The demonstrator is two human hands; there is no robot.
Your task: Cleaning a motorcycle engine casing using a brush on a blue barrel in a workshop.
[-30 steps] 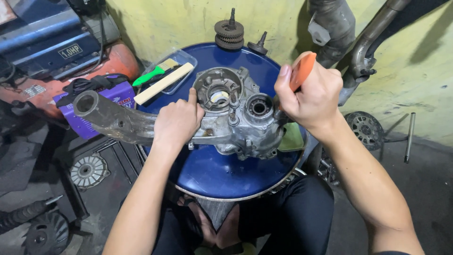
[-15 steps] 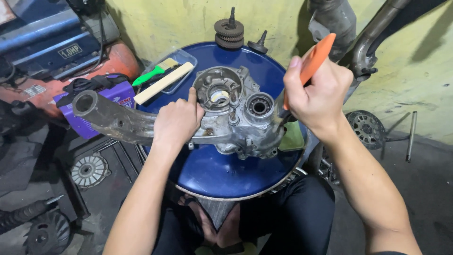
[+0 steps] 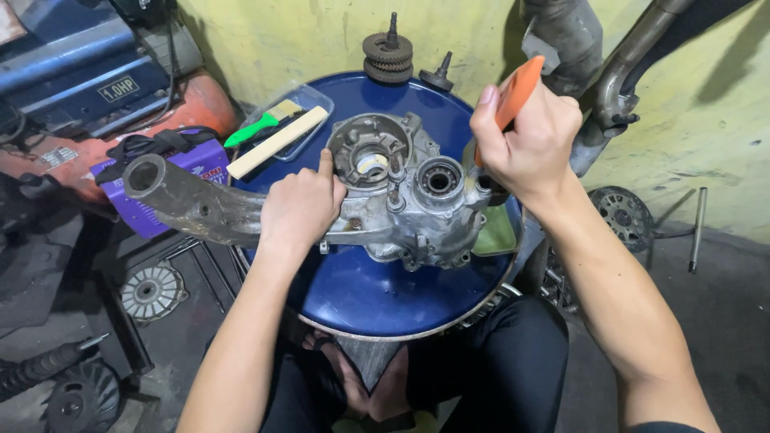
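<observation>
A grey metal engine casing point(image 3: 405, 200) with a long arm point(image 3: 188, 200) lies on the round blue drum top point(image 3: 377, 293). My left hand point(image 3: 301, 208) rests on the casing's left side, index finger pointing up beside its round opening point(image 3: 367, 156). My right hand point(image 3: 529, 148) grips an orange-handled tool point(image 3: 517, 92), held nearly upright with its tip down at the casing's right edge; the tip is hidden behind my fingers.
A clear tray point(image 3: 309, 100) with a green-handled brush and a wooden stick sits at the drum's back left. A gear stack point(image 3: 388, 52) stands at the drum's far edge. A purple box point(image 3: 156, 216), a blue machine point(image 3: 72, 64) and round metal parts point(image 3: 151, 293) lie to the left. Pipes point(image 3: 618, 88) lean at right.
My right hand has tilted the orange-handled tool more upright and shifted it slightly along the casing's right edge. My left hand stays on the casing.
</observation>
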